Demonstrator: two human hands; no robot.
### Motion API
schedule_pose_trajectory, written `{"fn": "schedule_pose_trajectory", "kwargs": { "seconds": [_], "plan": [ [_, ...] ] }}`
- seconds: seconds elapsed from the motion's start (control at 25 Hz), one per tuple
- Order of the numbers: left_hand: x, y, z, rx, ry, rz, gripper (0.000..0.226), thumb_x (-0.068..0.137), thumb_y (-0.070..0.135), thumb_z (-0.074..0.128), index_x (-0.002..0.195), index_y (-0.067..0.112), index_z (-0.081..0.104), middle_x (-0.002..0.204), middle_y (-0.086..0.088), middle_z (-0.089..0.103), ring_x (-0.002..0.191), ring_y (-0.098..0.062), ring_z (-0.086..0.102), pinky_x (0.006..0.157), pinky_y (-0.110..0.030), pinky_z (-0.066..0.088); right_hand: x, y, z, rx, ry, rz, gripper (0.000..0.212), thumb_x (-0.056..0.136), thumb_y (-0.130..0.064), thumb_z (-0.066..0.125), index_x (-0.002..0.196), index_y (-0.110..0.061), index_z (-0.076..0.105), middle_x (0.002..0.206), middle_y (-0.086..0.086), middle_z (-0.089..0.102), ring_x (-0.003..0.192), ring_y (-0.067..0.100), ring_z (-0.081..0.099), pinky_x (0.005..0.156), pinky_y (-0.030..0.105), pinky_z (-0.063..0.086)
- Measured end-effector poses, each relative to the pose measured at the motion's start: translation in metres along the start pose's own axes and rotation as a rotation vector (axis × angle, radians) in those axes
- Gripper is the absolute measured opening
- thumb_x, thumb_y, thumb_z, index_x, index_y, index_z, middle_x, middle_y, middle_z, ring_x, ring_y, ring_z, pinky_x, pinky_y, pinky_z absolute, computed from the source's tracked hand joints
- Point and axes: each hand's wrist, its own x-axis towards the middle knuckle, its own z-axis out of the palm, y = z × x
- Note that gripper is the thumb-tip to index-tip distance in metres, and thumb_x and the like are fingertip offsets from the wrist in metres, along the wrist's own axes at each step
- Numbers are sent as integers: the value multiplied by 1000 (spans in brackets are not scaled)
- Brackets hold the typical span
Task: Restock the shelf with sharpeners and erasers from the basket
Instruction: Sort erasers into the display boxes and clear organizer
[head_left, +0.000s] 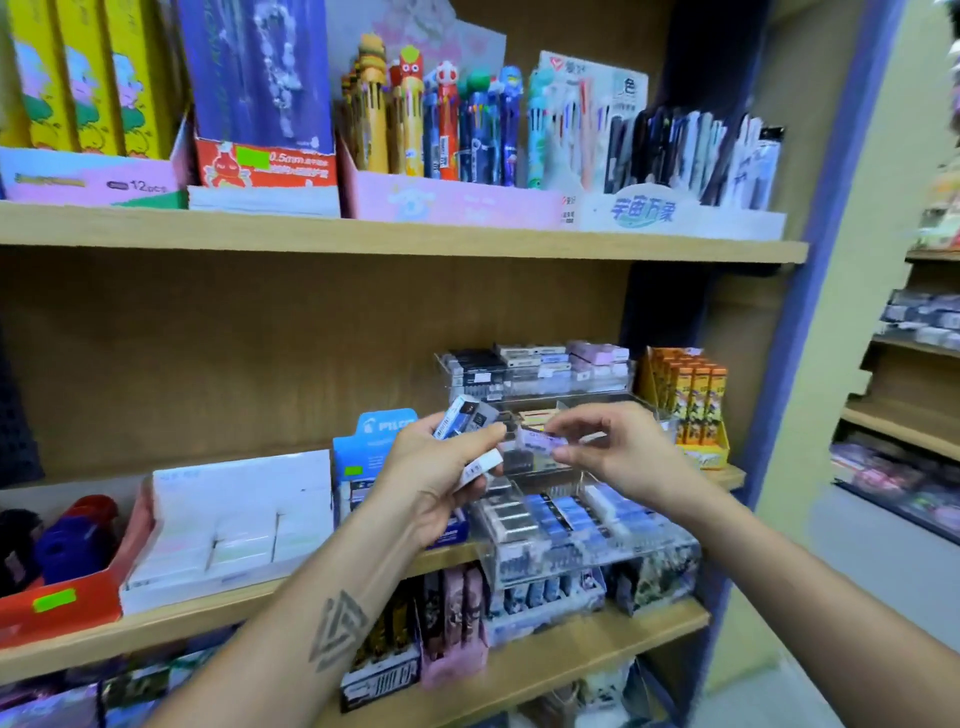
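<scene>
Up close, a wooden shelf unit (395, 244) fills the view, its middle board carrying a clear tiered display case (587, 540) with rows of erasers (550, 512) lying in the lower tray, flanked by a white box (234, 525) to the left and an orange pack (691, 400) to the right. Just above the tray, the left hand (431, 478) curls its fingers round several boxed erasers (470, 415), while the right hand (618, 452) pinches one small pale eraser (540, 440) between thumb and fingertips, close beside the left hand's bundle.
</scene>
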Motion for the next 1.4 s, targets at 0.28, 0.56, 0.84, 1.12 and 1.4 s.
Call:
{"fn": "schedule_pose_trajectory", "kwargs": {
  "seconds": [0.28, 0.56, 0.84, 1.12, 1.4],
  "plan": [
    [28, -30, 94, 76, -52, 6, 21, 78, -2, 73, 93, 10, 68, 71, -8, 68, 50, -15, 60, 40, -20, 44, -29, 103, -83, -322, 205, 234, 13, 78, -8, 81, 89, -15, 79, 83, -3, 74, 78, 13, 66, 70, 18, 45],
    [45, -60, 126, 159, -125, 81, 19, 80, -4, 71, 94, 9, 73, 82, -11, 74, 63, -19, 66, 54, -30, 53, -33, 126, -83, -387, 148, 217, 11, 85, -11, 76, 94, -16, 77, 87, -2, 73, 81, 15, 65, 74, 28, 47],
    [51, -68, 123, 116, -139, 127, 20, 81, -7, 72, 93, 9, 74, 88, -15, 76, 74, -28, 69, 71, -47, 58, -50, 123, -102, -273, -24, 221, 13, 84, -10, 77, 85, -23, 77, 81, -12, 72, 77, -3, 64, 71, 17, 49],
    [47, -67, 123, 113, -96, 99, 20, 79, -6, 71, 91, 10, 74, 77, -5, 75, 64, -19, 66, 57, -35, 54, -26, 117, -75, -322, 165, 277, 11, 89, -7, 70, 95, -14, 76, 90, 0, 71, 74, 10, 66, 63, 12, 46],
    [47, -67, 122, 135, -87, 121, 21, 81, -7, 68, 90, 11, 74, 70, -1, 71, 55, -14, 62, 44, -23, 46, -15, 126, -57, -483, 162, 195, 14, 87, -5, 71, 94, -13, 79, 104, -1, 68, 99, 22, 64, 85, 37, 53]
  ]
}}
